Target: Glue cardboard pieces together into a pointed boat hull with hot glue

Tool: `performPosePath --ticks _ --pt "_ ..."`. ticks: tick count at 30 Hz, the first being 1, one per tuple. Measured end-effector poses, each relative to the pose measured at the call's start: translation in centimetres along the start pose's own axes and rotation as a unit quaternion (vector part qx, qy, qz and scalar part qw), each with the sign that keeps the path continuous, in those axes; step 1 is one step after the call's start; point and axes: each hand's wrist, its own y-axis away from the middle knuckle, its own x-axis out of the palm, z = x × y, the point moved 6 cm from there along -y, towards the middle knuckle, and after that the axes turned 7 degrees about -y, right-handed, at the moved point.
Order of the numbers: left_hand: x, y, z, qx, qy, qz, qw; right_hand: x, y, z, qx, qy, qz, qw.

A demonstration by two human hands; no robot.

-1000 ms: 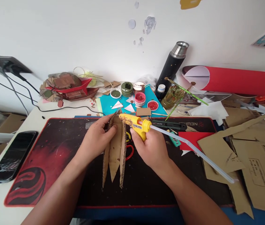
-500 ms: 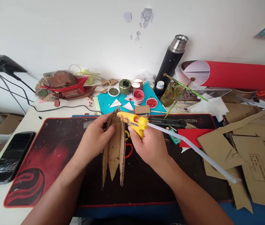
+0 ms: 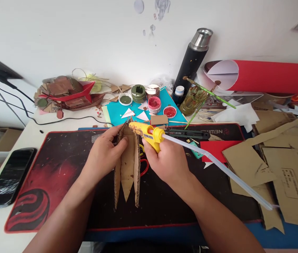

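Note:
My left hand [image 3: 104, 151] is closed on the left wall of a cardboard piece [image 3: 128, 165], thumb inside and fingers outside. The piece has a pointed middle strip between two raised side walls that come together at the far end. In my right hand [image 3: 168, 158] is a yellow glue gun [image 3: 147, 135], its nozzle at the far end of the cardboard near the right wall. A long, bent translucent glue stick [image 3: 217, 161] trails out of the gun's back. Scissors with a red handle loop [image 3: 144, 167] lie partly hidden behind the cardboard.
Open paint pots [image 3: 154, 104] stand on blue sheets at the back. A boat-like cardboard model [image 3: 70, 93] sits back left, a phone [image 3: 11, 177] at left. Brushes rest in a glass jar [image 3: 191, 102] beside a black thermos [image 3: 192, 59]. Cardboard scraps [image 3: 291, 182] cover the right side; a box cutter [image 3: 186, 134] lies behind.
The camera view has shifted slightly. Both hands keep their grips, and the glue gun's nozzle stays at the far end of the cardboard.

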Motion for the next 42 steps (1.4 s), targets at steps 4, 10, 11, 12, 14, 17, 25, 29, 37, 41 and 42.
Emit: performPosePath --ticks 4,10,11,12,14,17,25,29,37,41,42 --pt "0.02 0.01 -0.08 -0.007 0.002 0.009 1.000 -0.01 -0.02 -0.02 -0.003 0.005 -0.001 1.000" --pt "0.06 -0.09 0.01 -0.006 0.004 0.018 1.000 0.11 -0.05 0.04 -0.010 0.007 -0.002 1.000" --pt "0.07 -0.10 0.08 -0.009 0.006 0.020 1.000 0.12 -0.07 0.03 -0.009 0.007 -0.002 1.000" --pt "0.09 -0.11 0.13 -0.012 0.008 0.022 1.000 0.14 -0.08 0.02 -0.009 0.008 -0.001 1.000" --pt "0.13 -0.11 0.14 -0.013 0.010 0.027 0.999 0.14 -0.11 -0.03 -0.006 0.010 -0.001 1.000" --pt "0.16 -0.11 0.08 -0.012 0.010 0.028 0.999 0.13 -0.18 -0.08 -0.006 0.015 0.000 1.000" --pt "0.29 -0.21 0.47 -0.013 0.010 0.031 0.999 0.34 -0.30 -0.33 0.009 0.013 0.012 1.000" --pt "0.41 -0.16 0.50 -0.014 0.017 0.038 0.999 0.32 -0.31 -0.40 0.014 0.010 0.011 1.000" --pt "0.82 -0.09 0.32 -0.014 0.049 0.056 0.997 0.13 -0.48 -0.49 0.018 -0.005 0.006 1.000" --pt "0.91 -0.10 0.53 -0.014 0.054 0.060 0.997 0.10 -0.54 -0.61 0.022 -0.008 0.005 1.000" --pt "0.91 -0.10 0.54 -0.014 0.055 0.060 0.997 0.09 -0.55 -0.64 0.024 -0.010 0.005 1.000"
